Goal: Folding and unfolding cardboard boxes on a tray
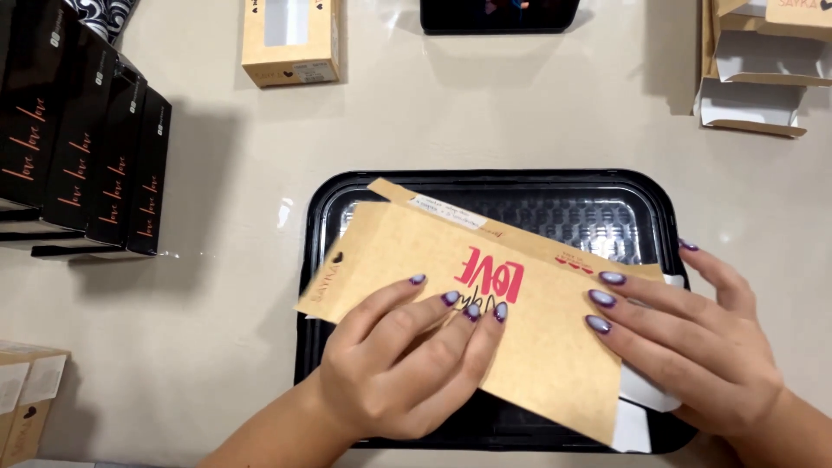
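Note:
A flat, unfolded brown cardboard box blank (407, 251) with red and black lettering lies tilted across a black plastic tray (494, 184). My left hand (407, 360) presses flat on the blank's near middle, fingers together. My right hand (685, 338) rests on the blank's right end, fingers spread over the edge and the white flaps (637, 407) sticking out below. Both hands have purple-painted nails.
A row of upright black boxes (82, 147) stands at the far left. An assembled brown window box (290, 42) sits at the top, a dark phone (498, 16) beside it. Folded brown blanks (754, 69) lie top right; more brown boxes (26, 399) bottom left.

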